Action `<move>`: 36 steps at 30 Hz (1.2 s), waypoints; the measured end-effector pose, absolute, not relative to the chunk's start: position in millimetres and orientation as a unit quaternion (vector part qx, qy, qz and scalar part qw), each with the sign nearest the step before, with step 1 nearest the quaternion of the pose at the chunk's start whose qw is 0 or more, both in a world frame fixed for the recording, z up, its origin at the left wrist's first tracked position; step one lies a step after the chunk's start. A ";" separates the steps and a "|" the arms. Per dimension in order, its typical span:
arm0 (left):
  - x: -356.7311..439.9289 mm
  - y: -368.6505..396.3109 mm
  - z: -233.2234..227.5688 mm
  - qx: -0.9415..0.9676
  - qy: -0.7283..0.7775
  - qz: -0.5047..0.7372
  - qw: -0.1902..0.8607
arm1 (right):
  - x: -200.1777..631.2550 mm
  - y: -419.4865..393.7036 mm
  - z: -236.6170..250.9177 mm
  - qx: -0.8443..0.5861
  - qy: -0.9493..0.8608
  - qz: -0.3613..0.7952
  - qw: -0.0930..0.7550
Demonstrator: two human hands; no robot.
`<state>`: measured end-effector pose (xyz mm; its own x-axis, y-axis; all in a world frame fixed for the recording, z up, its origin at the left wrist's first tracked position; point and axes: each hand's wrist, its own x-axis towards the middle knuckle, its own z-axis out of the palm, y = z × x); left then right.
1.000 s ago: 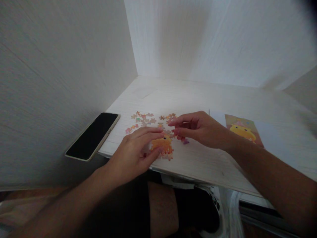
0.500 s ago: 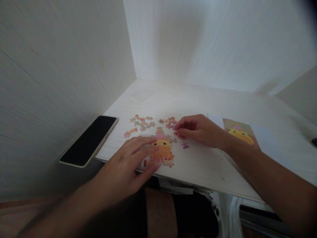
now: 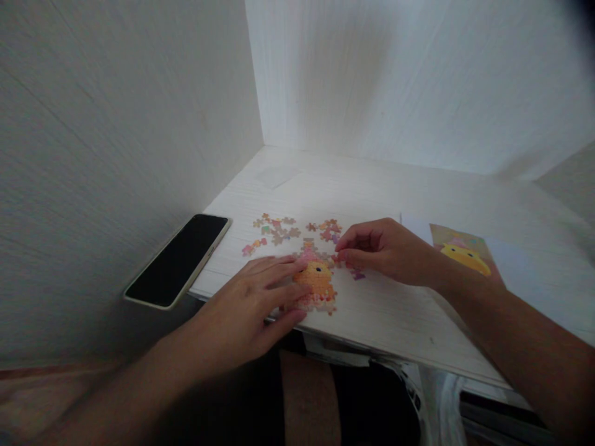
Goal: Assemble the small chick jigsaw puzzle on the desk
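Observation:
A partly joined jigsaw puzzle (image 3: pixel 320 282) with a yellow, knitted-looking figure in a pink hat lies near the table's front edge. My left hand (image 3: pixel 260 297) rests over its left side, fingers spread and flat, hiding part of it. To the right of the puzzle, my right hand (image 3: pixel 385 251) has thumb and forefinger pinched on a small reddish puzzle piece (image 3: pixel 336 258) by the puzzle's upper right edge. A purple piece (image 3: pixel 357 275) lies just below those fingers. Loose pieces (image 3: pixel 279 235) are scattered behind the puzzle, with another cluster (image 3: pixel 331 230) beyond my right fingertips.
A phone (image 3: pixel 179 260) with a dark screen lies at the table's left edge, against the wall. Right of my right forearm is a picture card (image 3: pixel 458 251) of the yellow figure on white paper. A thin, pale sheet (image 3: pixel 277 176) lies at the back left. Walls enclose the table.
The view has shifted slightly, so everything sits further right. My right fingertips have come a little nearer the body, and my left fingers now cover more of the figure's left eye.

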<state>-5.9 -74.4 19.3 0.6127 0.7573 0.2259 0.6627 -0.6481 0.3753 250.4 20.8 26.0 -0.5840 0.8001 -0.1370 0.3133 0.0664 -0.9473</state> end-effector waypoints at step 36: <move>-8.8 -72.4 20.6 0.878 0.428 0.186 0.109 | 241.3 2.2 31.8 -0.353 -0.896 0.239 0.127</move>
